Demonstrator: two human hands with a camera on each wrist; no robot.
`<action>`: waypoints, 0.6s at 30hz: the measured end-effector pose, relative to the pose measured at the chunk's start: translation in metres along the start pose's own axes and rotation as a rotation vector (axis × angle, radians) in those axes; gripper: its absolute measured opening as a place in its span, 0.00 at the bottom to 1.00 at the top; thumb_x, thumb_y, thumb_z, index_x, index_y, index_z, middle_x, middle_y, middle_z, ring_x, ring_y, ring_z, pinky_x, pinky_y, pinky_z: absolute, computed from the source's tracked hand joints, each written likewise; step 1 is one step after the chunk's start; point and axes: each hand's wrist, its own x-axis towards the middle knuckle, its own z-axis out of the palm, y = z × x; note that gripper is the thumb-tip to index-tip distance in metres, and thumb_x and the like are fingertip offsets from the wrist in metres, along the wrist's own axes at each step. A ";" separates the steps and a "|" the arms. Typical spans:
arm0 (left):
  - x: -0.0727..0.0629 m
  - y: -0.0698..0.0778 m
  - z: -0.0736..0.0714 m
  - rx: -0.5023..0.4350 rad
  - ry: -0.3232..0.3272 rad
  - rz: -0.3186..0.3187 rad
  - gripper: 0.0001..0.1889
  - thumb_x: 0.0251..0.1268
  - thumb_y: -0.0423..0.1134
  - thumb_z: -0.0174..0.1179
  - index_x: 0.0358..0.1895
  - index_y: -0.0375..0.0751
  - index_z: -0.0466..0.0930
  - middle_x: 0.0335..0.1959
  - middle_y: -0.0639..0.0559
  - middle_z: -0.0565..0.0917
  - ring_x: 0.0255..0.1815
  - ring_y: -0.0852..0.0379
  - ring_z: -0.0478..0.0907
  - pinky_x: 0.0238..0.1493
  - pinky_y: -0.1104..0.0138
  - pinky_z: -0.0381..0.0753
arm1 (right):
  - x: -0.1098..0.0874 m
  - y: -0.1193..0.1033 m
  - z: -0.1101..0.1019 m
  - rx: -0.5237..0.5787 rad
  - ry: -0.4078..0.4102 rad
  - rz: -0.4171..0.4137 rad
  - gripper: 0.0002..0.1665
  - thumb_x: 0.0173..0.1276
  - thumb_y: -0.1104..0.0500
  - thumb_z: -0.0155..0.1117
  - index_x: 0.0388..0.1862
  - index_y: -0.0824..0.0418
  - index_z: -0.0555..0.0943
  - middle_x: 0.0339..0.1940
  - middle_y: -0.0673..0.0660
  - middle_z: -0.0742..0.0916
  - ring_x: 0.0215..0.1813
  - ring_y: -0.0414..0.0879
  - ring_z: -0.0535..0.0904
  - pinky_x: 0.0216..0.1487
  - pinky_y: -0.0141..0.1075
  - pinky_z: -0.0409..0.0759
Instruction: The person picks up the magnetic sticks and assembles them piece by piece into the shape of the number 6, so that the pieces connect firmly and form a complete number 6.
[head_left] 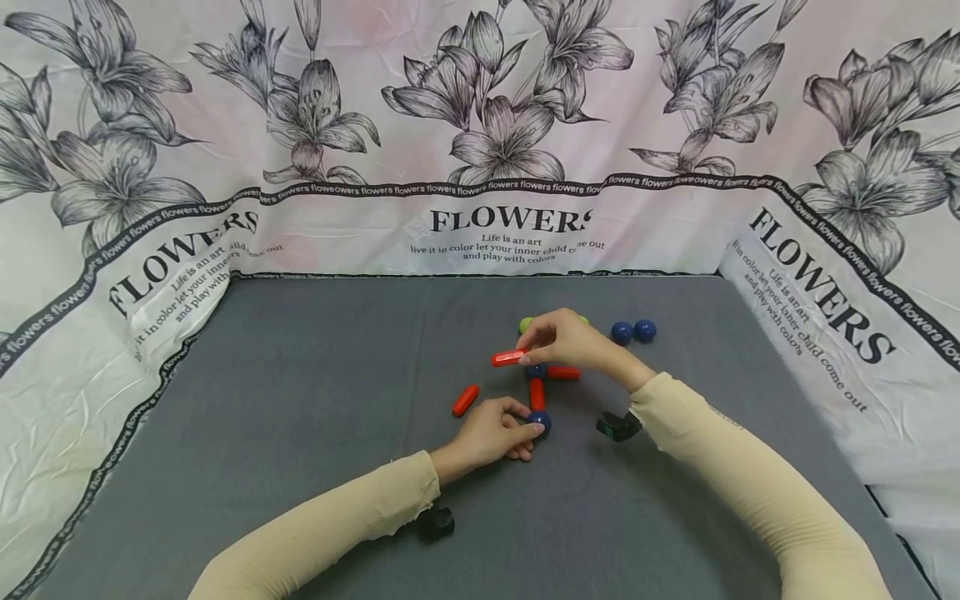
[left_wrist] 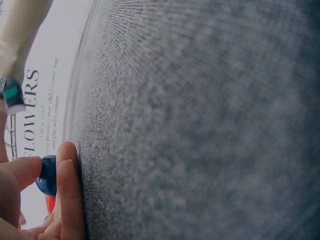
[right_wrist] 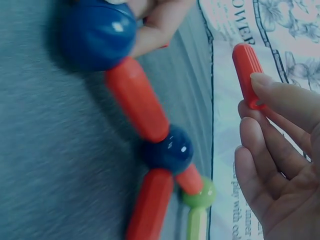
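My left hand (head_left: 489,432) pinches a dark blue ball (head_left: 540,423) between thumb and fingers, low over the grey table. From that ball a red rod (right_wrist: 137,100) runs to a second blue ball (right_wrist: 170,149), which joins further red rods. One of these, a red rod (head_left: 563,372), points right; another reaches a green ball (right_wrist: 200,192) with a light green rod (right_wrist: 197,225) on it. Above this joined piece, my right hand (head_left: 572,340) pinches a separate red rod (right_wrist: 247,75) near one end, and its other end is free. In the head view this hand hides part of the piece.
A loose red rod (head_left: 465,401) lies left of the joined piece. Two blue balls (head_left: 633,332) sit side by side at the back right. The grey table (head_left: 337,358) ends at a flower-printed cloth (head_left: 337,233). Black wrist devices (head_left: 618,426) hang below both forearms.
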 end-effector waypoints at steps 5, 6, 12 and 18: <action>0.000 0.000 0.001 0.006 0.010 -0.008 0.18 0.64 0.45 0.68 0.50 0.37 0.78 0.24 0.45 0.88 0.20 0.60 0.83 0.25 0.67 0.85 | -0.023 0.012 -0.001 0.007 0.050 0.021 0.10 0.58 0.54 0.77 0.38 0.54 0.88 0.34 0.52 0.90 0.34 0.42 0.83 0.39 0.33 0.82; 0.000 0.000 0.001 0.007 0.011 -0.008 0.18 0.64 0.45 0.68 0.50 0.37 0.78 0.24 0.45 0.88 0.20 0.60 0.83 0.25 0.67 0.85 | -0.028 0.014 -0.001 0.010 0.060 0.027 0.10 0.58 0.54 0.77 0.38 0.54 0.88 0.33 0.52 0.90 0.34 0.42 0.83 0.39 0.33 0.82; 0.000 0.001 0.001 0.011 0.011 -0.005 0.18 0.64 0.44 0.68 0.50 0.37 0.78 0.25 0.46 0.88 0.20 0.60 0.83 0.25 0.67 0.85 | -0.058 0.028 0.003 0.012 0.111 0.052 0.10 0.58 0.55 0.77 0.38 0.54 0.88 0.36 0.52 0.90 0.34 0.39 0.83 0.37 0.31 0.82; 0.000 0.002 0.002 0.012 0.013 -0.013 0.18 0.64 0.44 0.67 0.51 0.37 0.78 0.25 0.46 0.88 0.20 0.61 0.83 0.25 0.68 0.85 | -0.083 0.039 0.010 0.049 0.132 0.074 0.08 0.59 0.56 0.76 0.37 0.54 0.88 0.37 0.54 0.89 0.35 0.39 0.81 0.38 0.29 0.81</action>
